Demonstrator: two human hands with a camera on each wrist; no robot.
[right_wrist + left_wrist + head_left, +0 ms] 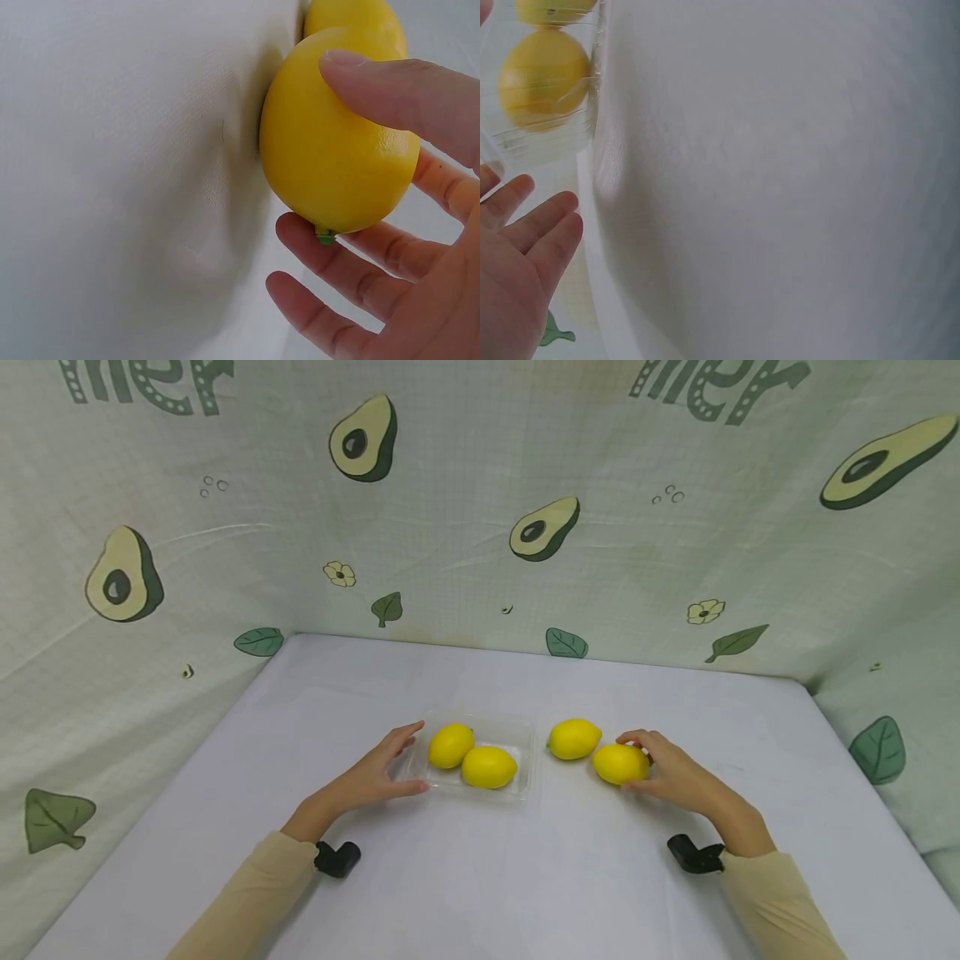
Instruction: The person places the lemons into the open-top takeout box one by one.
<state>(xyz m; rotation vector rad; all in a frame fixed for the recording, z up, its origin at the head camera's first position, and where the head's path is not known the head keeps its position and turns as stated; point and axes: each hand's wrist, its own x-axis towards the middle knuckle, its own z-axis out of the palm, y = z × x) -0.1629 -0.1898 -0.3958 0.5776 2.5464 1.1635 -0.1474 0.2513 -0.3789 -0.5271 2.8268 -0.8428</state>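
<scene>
A clear plastic container point(525, 777) holds two yellow lemons, one at the left point(451, 745) and one at the front point(489, 767). At the container's left side is my left hand point(375, 774), thumb and fingers spread; contact with the wall is hard to tell. In the left wrist view, straight fingers point(544, 232) lie near the clear wall. My right hand point(675, 777) grips a lemon point(619, 764) on the table, thumb on the near side and fingers around the far side. That lemon's green stem tip shows in the right wrist view. Another lemon point(574, 739) lies just left of it.
The table point(480, 885) has a white cover. Behind it and at the sides hangs a pale green cloth point(450, 543) printed with avocados and leaves. A black wrist device point(339, 859) sits on the left wrist, and another device point(695, 855) on the right.
</scene>
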